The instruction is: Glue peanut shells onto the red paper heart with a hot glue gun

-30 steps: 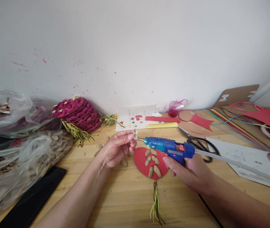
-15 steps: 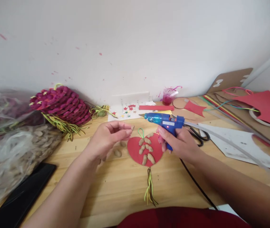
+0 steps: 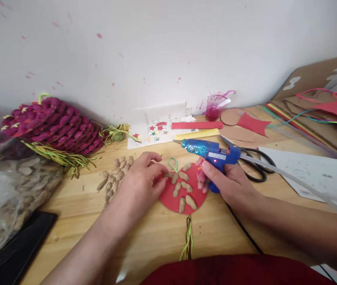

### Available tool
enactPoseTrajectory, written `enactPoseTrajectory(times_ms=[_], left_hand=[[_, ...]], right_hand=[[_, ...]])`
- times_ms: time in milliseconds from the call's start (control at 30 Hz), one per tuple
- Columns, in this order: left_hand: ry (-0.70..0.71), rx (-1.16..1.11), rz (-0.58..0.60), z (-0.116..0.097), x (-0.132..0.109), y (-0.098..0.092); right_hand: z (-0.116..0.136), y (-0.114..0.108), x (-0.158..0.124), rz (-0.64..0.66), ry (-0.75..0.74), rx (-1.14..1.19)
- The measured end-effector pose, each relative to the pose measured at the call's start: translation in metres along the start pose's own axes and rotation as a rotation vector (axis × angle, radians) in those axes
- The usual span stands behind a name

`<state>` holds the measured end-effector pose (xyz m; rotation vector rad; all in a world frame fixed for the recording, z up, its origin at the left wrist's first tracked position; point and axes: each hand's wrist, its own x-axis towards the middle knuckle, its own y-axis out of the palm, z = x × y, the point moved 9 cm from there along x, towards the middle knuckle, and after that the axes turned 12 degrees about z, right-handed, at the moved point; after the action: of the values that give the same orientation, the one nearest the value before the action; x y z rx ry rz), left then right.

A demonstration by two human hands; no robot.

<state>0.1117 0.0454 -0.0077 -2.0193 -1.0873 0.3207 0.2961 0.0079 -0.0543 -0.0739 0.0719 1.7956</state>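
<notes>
A red paper disc (image 3: 171, 200) with several peanuts glued on it lies on the wooden table (image 3: 144, 241), a green loop at its top and a yarn tassel (image 3: 188, 243) below. My left hand (image 3: 141, 184) rests on the disc's upper left edge, its fingertips pinching a peanut (image 3: 168, 174) down onto the paper. My right hand (image 3: 226, 180) grips a blue hot glue gun (image 3: 212, 152) just right of the disc, nozzle pointing left and held above the paper. Loose peanuts (image 3: 113, 176) lie beside my left hand.
A magenta woven ornament (image 3: 52, 124) and plastic bags (image 3: 11, 186) of peanuts sit at the left. Black scissors (image 3: 254, 166), a star sticker sheet (image 3: 153, 132), red and yellow paper strips, a pink cup (image 3: 214, 109) and cardboard sheets lie behind and right. A black tablet (image 3: 17, 249) sits front left.
My left hand has come down from mid-air and set the peanut onto the red disc. The glue gun has pulled back from the peanut to the right.
</notes>
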Motion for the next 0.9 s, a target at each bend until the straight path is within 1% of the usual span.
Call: enactPoseTrajectory(times_ms=[100,167,300,533,767,900], left_hand=[[0.001,0.136,0.016,-0.002,-0.001,0.005],[0.0,0.18,0.014,-0.003,-0.002,0.007],[-0.022,0.197,-0.003,-0.005,-0.004,0.009],[-0.041,0.222,0.01,-0.007,-0.005,0.014],[-0.027,0.28,0.003,-0.008,-0.006,0.016],[-0.038,0.253,-0.011,-0.007,-0.006,0.015]], right_hand=[[-0.002,-0.003,0.001,0.001,-0.014,-0.044],[-0.002,-0.005,0.001,-0.006,-0.016,-0.067],[0.002,-0.006,-0.002,-0.016,-0.035,-0.121],[0.008,-0.006,-0.004,-0.016,-0.046,-0.172],[0.01,-0.004,-0.004,-0.001,-0.071,-0.169],[0.013,-0.002,-0.003,0.019,-0.082,-0.152]])
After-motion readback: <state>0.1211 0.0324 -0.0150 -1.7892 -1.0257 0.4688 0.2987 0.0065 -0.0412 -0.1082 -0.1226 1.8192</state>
